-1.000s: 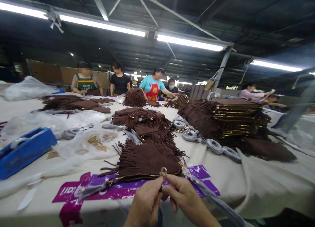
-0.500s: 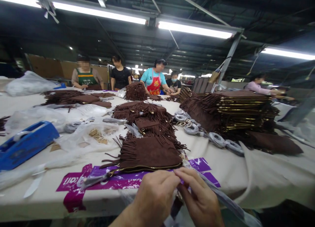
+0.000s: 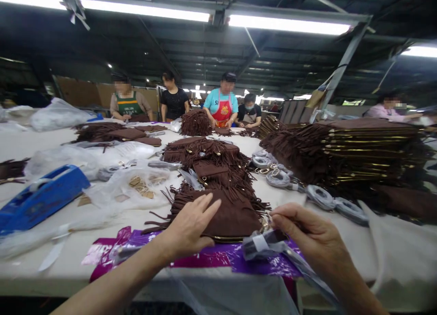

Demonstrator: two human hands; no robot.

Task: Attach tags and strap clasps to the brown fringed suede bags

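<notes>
As the left hand point(image 3: 193, 221) overlies a bag point(image 3: 234, 217), the right hand point(image 3: 309, 233) pinches hardware point(image 3: 266, 223).

Tube lights point(image 3: 146, 11), dark ceiling point(image 3: 201, 48)

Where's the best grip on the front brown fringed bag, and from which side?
Probably the near zipped edge, just right of the left hand, coming from the person's side. That edge of the bag faces the person and shows no fringe there, while loose strands stick out at the left end.
</notes>
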